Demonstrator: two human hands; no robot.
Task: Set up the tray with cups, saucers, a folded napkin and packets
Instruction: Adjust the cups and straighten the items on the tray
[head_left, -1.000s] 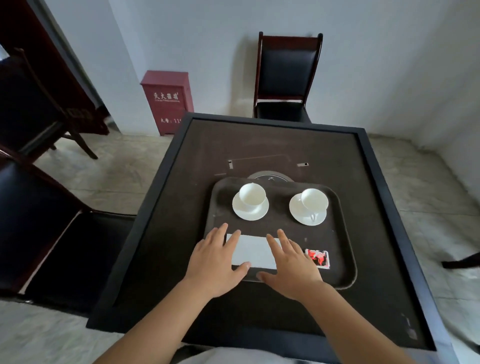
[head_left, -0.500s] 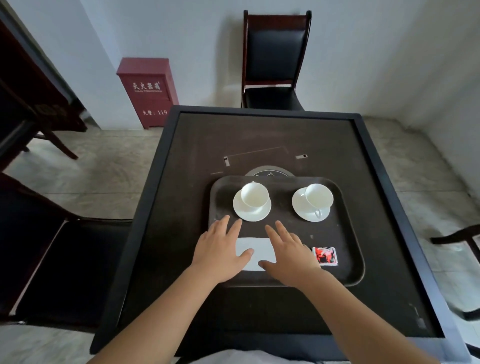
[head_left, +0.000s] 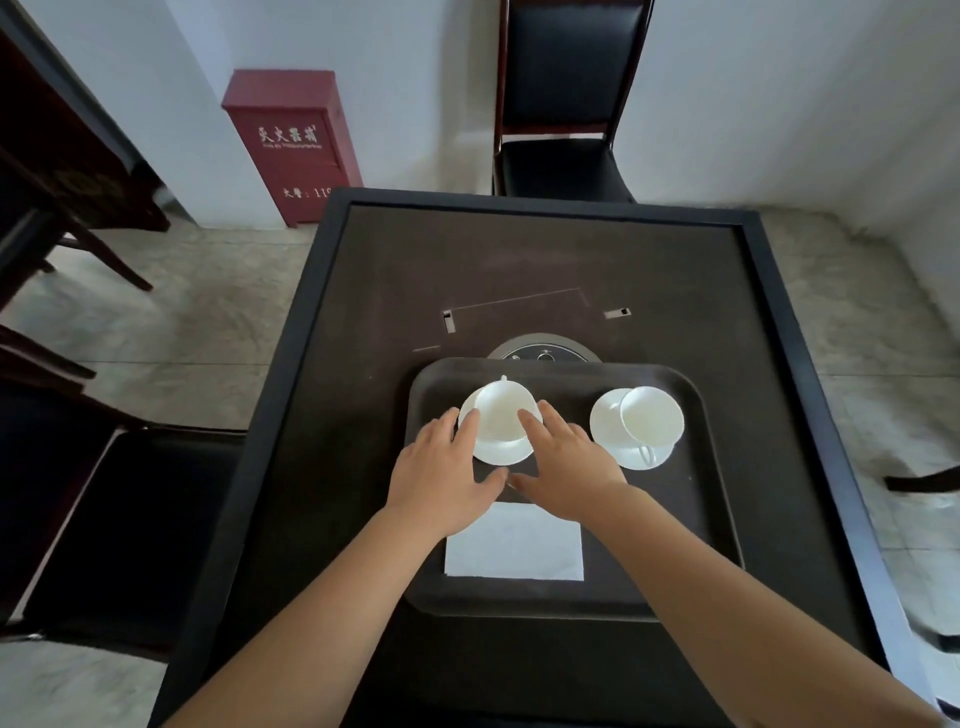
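Observation:
A dark tray (head_left: 719, 467) lies on the dark table (head_left: 519, 260). Two white cups stand on white saucers in its far half: the left cup (head_left: 501, 410) on its saucer (head_left: 501, 456), the right cup (head_left: 652, 418) on its saucer (head_left: 605, 426). A folded white napkin (head_left: 514, 545) lies flat in the tray's near half. My left hand (head_left: 441, 473) and my right hand (head_left: 569, 467) hover on either side of the left cup, fingers spread, their tips at the cup and saucer edge; neither is closed on anything. My right forearm covers the tray's near right part, so no packet shows.
A round control panel (head_left: 543, 353) is set into the table just beyond the tray. A black chair (head_left: 561, 104) stands at the far side, another chair (head_left: 104, 519) at the left. A red cabinet (head_left: 293, 145) stands against the wall.
Both hands have left the napkin and moved forward to the left cup and saucer. The red packet, seen earlier right of the napkin, is now hidden by my right arm.

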